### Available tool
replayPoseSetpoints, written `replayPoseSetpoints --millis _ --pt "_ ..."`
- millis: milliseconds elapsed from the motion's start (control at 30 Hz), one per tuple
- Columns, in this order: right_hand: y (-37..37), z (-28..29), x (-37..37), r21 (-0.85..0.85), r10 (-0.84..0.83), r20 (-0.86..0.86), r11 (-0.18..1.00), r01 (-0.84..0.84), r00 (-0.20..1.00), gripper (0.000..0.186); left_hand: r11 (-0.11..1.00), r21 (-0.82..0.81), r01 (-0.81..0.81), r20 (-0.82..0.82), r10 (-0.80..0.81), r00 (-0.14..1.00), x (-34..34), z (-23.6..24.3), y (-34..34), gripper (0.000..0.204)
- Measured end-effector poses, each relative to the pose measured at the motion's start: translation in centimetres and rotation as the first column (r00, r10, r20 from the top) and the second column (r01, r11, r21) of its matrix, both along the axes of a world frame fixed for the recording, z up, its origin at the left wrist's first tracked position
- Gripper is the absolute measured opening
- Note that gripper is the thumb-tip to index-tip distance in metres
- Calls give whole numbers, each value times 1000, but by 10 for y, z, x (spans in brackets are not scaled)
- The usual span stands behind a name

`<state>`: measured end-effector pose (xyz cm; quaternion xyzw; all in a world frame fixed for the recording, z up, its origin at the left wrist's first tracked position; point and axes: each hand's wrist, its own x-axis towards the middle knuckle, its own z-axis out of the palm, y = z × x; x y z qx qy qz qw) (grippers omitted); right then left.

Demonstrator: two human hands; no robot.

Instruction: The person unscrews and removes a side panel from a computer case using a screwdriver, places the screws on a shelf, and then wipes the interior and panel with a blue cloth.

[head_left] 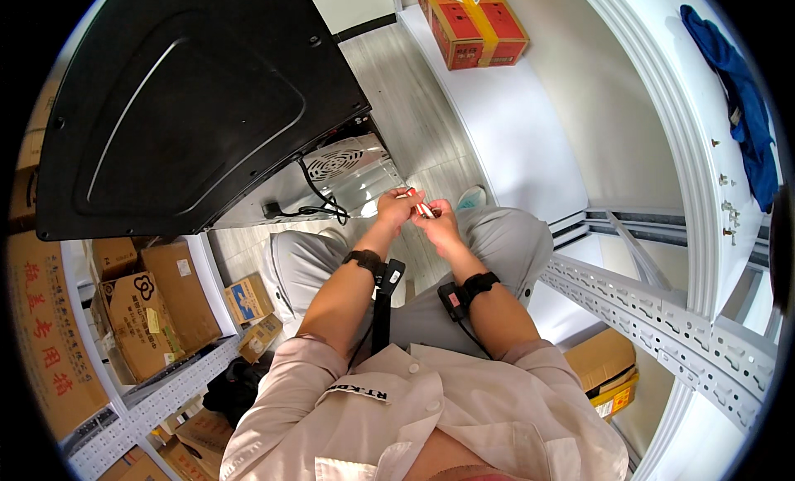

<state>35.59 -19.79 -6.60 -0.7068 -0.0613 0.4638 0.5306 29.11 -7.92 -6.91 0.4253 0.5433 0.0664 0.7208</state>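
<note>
We hold a small red-and-white striped object [423, 208] in both hands, above the wood-grain floor [406, 83] and between our grey-trousered knees [513, 232] and the appliance [199, 120]. The fingers of the left hand [400, 206] pinch its far-left part; the fingers of the right hand [440, 224] pinch its near-right part. The grip partly covers the object, so we cannot tell its exact kind. The black-topped appliance stands at the far left, its black power cord [319, 208] beside the vented metal panel [335, 164]. Loose screws [724, 179] lie on the white shelf [710, 108] at the right, near the blue cloth [733, 100]. We judge the step in hand to be two-handed handling of the object, apart from the appliance. In our judgement, the next move calls for a secure pinch by one hand before the other releases.
</note>
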Motion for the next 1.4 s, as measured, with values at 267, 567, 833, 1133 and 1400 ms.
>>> replayPoseSetpoints --millis 267,567,833,1133,1400 --pt "0 30 18 -95 -75 -624 995 19 778 34 977 -51 -209 148 214 965 0 -6 -12 49" --pt "-3 -4 3 -98 -33 -265 995 7 964 43 970 -78 -230 141 239 961 -2 -4 29 37" --pt "-2 -25 -4 -83 119 79 990 -112 990 51 962 -101 -255 98 264 959 10 -6 52 19" --pt "3 -10 0 35 214 -272 977 -213 938 30 948 -74 -309 -20 308 951 17 -11 51 13" --pt "-3 -18 -5 -70 280 26 958 -278 960 40 972 -58 -228 -27 227 974 17 -5 50 10"
